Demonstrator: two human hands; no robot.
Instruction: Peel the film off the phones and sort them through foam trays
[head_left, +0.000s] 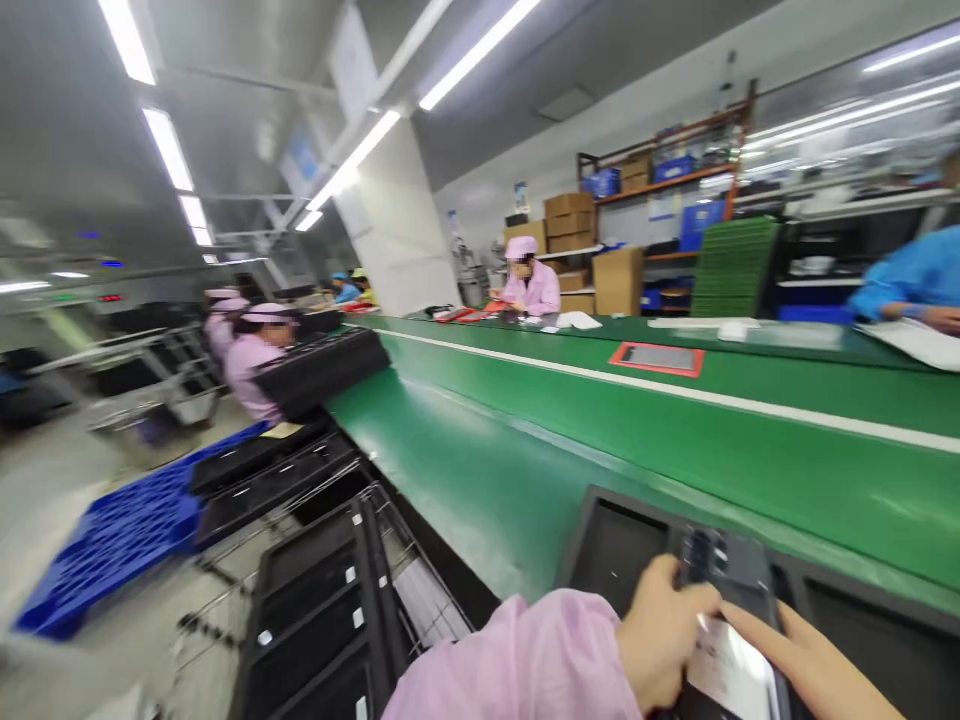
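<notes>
A dark smartphone (739,565) is held over a black compartment tray (622,540), its rear camera lenses facing up. A glossy, pale patch covers the lower part of its back. My left hand (664,625), in a pink sleeve, is closed around the phone's left edge, with the thumb across its back. From the right, my right hand (814,660) grips the opposite edge, with one finger reaching over the back towards my left thumb. The phone's lower end runs out of the frame.
A green workbench (450,480) carries a red-edged mat (656,358) with a grey flat piece. At left are a wire rack (386,510), black trays (315,580) and a blue pallet (127,530). Co-workers in pink (536,285) and blue (915,270) sit across the bench.
</notes>
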